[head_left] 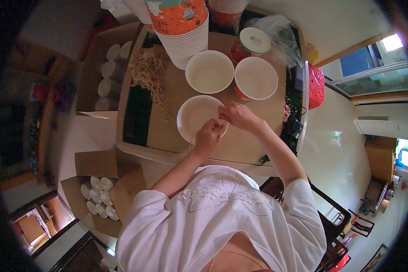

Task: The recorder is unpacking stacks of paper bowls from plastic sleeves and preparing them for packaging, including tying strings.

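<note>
My left hand and my right hand meet over the right rim of the nearest white paper tub. The fingers of both are pinched together, and what they hold is too small to make out. Just beyond stand two more open paper tubs: a white-walled one and one with a red outside. To the left, a tangled heap of thin tan strings lies on the cardboard-covered tabletop.
A tall stack of nested paper tubs rises behind. Near it are a lidded tub and a clear plastic bag. Small pink bits lie by the right edge. Cartons of tubs stand on the floor at left.
</note>
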The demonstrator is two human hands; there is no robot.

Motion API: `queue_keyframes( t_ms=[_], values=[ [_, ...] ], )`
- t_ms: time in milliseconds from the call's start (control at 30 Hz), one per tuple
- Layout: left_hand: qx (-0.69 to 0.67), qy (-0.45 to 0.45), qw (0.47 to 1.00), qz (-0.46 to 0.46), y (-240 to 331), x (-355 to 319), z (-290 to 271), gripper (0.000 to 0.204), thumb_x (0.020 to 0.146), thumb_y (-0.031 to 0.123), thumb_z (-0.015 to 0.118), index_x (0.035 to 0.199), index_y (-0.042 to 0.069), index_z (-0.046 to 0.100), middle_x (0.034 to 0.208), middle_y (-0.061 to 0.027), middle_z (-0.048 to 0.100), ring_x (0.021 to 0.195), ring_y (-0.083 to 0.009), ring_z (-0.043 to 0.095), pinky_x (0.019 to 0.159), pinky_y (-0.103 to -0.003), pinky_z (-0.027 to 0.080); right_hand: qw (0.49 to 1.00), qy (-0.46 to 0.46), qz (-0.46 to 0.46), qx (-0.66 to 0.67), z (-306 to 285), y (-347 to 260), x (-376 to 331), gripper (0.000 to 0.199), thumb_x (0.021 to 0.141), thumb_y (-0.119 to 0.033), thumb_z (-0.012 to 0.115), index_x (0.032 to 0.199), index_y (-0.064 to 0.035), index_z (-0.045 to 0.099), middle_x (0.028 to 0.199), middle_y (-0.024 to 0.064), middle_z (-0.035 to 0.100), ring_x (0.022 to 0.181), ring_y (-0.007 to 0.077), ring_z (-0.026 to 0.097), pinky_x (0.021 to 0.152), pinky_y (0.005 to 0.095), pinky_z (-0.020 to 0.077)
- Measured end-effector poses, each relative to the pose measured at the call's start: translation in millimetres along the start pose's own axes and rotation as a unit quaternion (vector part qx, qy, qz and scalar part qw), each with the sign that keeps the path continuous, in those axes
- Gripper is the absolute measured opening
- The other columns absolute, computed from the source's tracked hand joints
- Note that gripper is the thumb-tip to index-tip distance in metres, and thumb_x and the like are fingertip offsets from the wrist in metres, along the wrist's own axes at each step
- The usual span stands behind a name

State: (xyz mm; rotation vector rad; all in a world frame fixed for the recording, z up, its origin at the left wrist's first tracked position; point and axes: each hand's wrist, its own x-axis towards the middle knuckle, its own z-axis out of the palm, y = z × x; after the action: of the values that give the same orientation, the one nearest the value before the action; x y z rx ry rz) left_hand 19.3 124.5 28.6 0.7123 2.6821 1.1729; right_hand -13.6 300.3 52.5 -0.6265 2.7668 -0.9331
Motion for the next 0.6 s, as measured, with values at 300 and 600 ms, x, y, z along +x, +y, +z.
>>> queue_keyframes(
  t_ms=[300, 600],
  values=[
    [0.071, 0.015, 0.995, 0.067, 0.7, 7.6, -5.3, 0.015, 0.082, 0.02, 0.06, 0.085, 0.006, 0.059, 0.081, -0.0083, 0.056, 0.071, -0.0241, 0.057, 0.056, -0.038, 0.048, 0.996, -0.066, 0.048, 0.033, -3.1, -9.4, -7.5, 0.017, 0.08, -0.02, 0.055, 0.082, -0.0036, 0.055, 0.085, 0.0151, 0.058, 0.082, 0.0335, 0.058, 0.064, 0.0443, 0.0462],
    [-0.499, -0.205, 0.771, -0.337, -26.9, 23.3, -8.1, 0.011, 0.082, 0.016, 0.061, 0.079, 0.007, 0.058, 0.058, 0.001, 0.05, 0.046, -0.0083, 0.045, 0.04, -0.022, 0.033, 0.998, 0.052, -0.032, -0.01, -3.8, -20.0, -26.9, 0.007, 0.075, -0.007, 0.06, 0.08, -0.0026, 0.057, 0.097, 0.0122, 0.055, 0.092, 0.0308, 0.053, 0.076, 0.0381, 0.0452]
  ],
)
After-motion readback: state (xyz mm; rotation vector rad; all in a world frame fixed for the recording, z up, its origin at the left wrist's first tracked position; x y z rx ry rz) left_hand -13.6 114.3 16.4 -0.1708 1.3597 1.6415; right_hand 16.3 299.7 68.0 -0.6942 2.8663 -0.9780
